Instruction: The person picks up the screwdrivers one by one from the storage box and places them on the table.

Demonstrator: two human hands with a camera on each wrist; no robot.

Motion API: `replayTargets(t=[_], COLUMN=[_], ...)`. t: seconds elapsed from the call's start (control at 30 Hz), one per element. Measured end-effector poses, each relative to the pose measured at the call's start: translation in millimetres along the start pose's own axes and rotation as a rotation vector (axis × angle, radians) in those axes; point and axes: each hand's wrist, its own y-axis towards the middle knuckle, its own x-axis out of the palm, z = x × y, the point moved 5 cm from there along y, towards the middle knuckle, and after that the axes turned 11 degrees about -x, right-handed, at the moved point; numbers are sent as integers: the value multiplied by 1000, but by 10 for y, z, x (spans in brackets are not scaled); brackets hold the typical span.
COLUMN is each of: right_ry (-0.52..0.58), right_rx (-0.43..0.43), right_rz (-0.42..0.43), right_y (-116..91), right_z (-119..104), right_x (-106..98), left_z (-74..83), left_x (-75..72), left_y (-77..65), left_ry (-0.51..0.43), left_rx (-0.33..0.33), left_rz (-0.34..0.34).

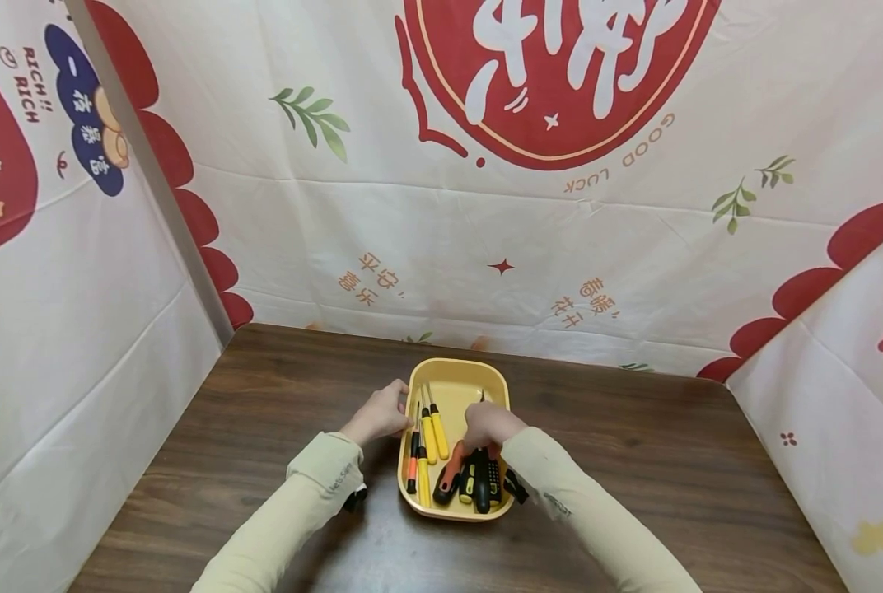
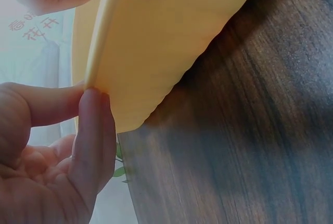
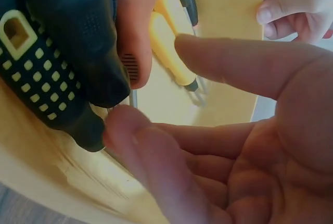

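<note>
1. Head view shows you seated at a dark wooden table, with both cream sleeves reaching toward a yellow tray that sits near the table's middle.
2. Your left hand is at the tray's left rim. In the left wrist view the thumb and a finger pinch the thin yellow edge between them, so this hand has hold of the tray itself.
3. Your right hand is inside the tray, over the right half of it, near the cluster of thick handles.
4. From the right wrist view, the fingers of that hand are partly spread and loosely bent, with the palm showing. One fingertip lies against a thin metal shaft beside the black handles, but you cannot tell from these views whether anything is actually gripped.
5. Slim yellow-handled screwdrivers lie lengthwise in the left part of the tray, tips pointing away from you, just beside your left hand.
6. A slim orange-and-black screwdriver lies against the tray's left wall, next to the yellow ones.
7. Thick black-handled tools, one patterned with yellow dots, are bunched at the tray's near right end, just under your right hand; a red-orange handle lies touching them on their left.
8. A printed white and red cloth hangs behind the table and along both sides.
</note>
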Motion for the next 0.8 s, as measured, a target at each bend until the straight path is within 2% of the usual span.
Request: replayTargets(t=[0.2,0.33,0.47,0.63,0.8], right_ry=[-90,-150,-149,-96,-127], right_rx=[33,8,7,45,56], right_rz=[-68,-67,-57,-68,-88], right_y=[62,83,100,110,116], right_z=[7,-18,-29,1,33], right_x=[69,99,127,174,205], left_z=[-6,5,15,16,17], left_x=[-10,-7,-3,2,-2], left_y=[-6,-9,-7,-2,-8], left_ry=[11,8,7,12,27], left_rx=[0,6,14,30,32], left_rz=[-3,-11,-18,-26,-26])
